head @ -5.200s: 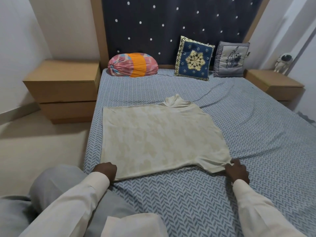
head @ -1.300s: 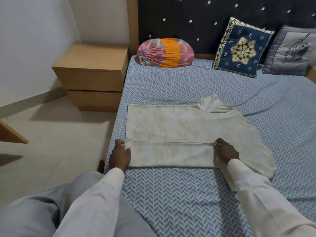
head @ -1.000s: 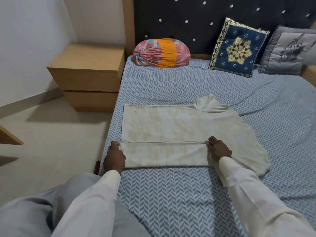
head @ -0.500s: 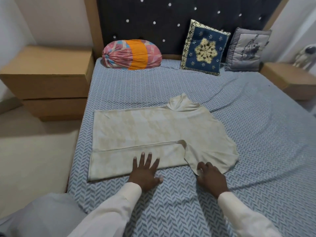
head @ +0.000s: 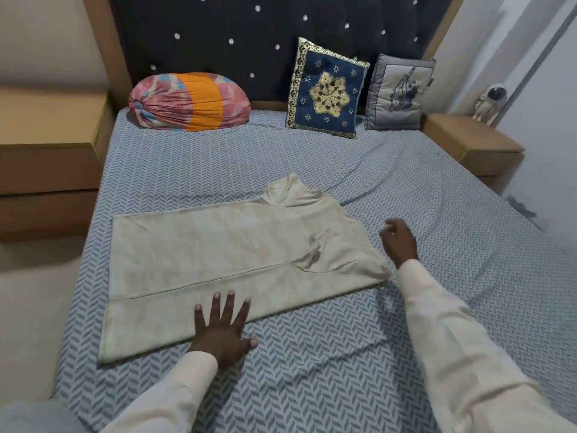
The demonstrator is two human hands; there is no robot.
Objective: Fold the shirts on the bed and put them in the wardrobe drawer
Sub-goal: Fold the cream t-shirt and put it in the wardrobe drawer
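Observation:
A cream shirt (head: 224,254) lies flat on the bed (head: 312,370), its collar toward the headboard. Its near long edge is folded over as a strip, and the near sleeve is folded in on top at the right. My left hand (head: 223,329) presses the folded strip's near edge with fingers spread flat. My right hand (head: 399,242) hovers just right of the shirt, near the folded sleeve, with fingers loosely curled and nothing in it.
A pink and orange bolster (head: 190,101), a blue embroidered cushion (head: 326,95) and a grey cushion (head: 399,92) line the headboard. Wooden bedside units stand at the left (head: 46,157) and right (head: 468,145). A small astronaut figure (head: 488,104) sits on the right one.
My right hand folded the near sleeve onto the shirt, let go of it and lifted away to the right. My left hand stays pressed flat on the folded strip.

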